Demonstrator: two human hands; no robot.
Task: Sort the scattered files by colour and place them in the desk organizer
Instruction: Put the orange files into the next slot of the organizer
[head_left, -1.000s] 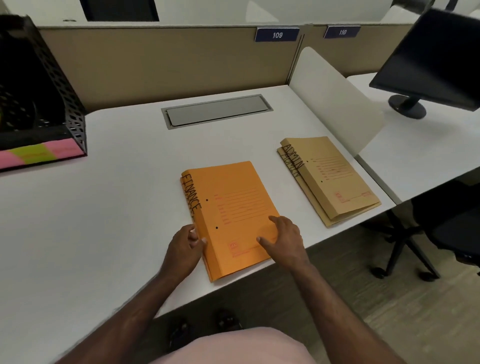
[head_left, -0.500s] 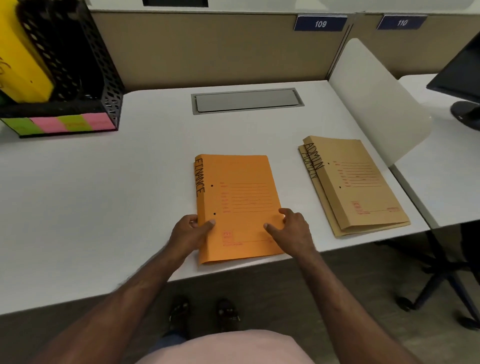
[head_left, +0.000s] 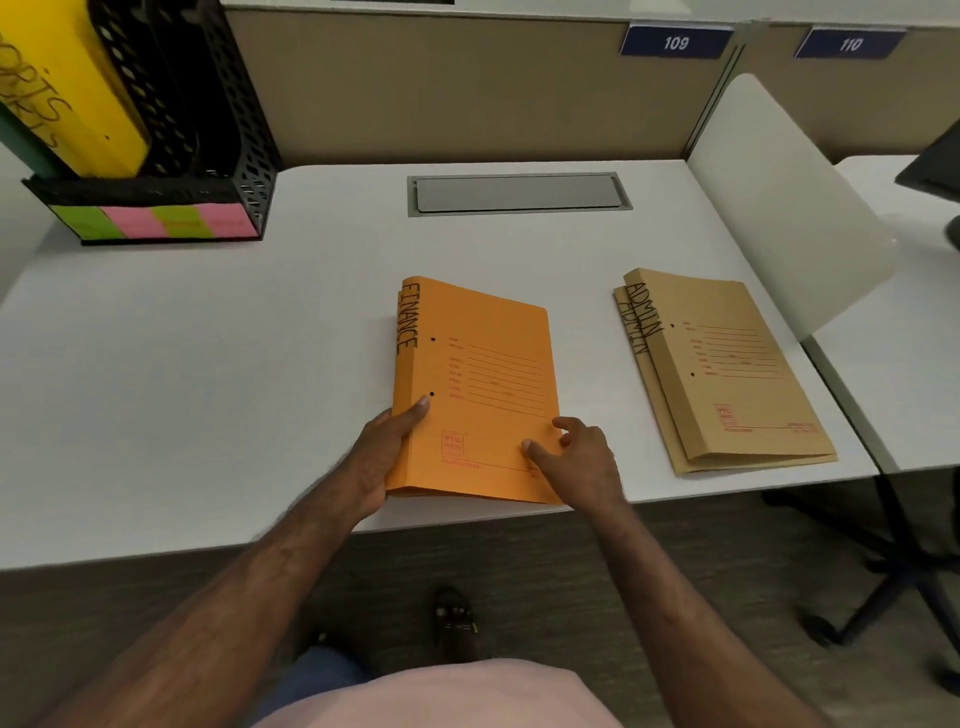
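Note:
Two orange files marked FINANCE (head_left: 483, 374) lie stacked near the desk's front edge. My left hand (head_left: 387, 452) grips the stack's left spine edge, thumb on top. My right hand (head_left: 576, 457) rests on the stack's lower right corner, fingers on the cover. To the right lie two brown files marked ADMIN (head_left: 727, 374), stacked and slightly offset. At the back left stands the black mesh desk organizer (head_left: 228, 119), with a yellow file (head_left: 72, 88) upright in one slot and green and pink labels (head_left: 156, 221) along its front.
A grey cable hatch (head_left: 519, 193) is set into the white desk (head_left: 208, 364) at the back. A white divider panel (head_left: 779, 197) borders the desk's right side. A monitor's edge (head_left: 935, 161) and an office chair base (head_left: 883, 571) are at the right.
The view has shifted left, showing more of the organizer. My left hand has closed around the orange stack's spine edge, and the stack's left side looks slightly raised.

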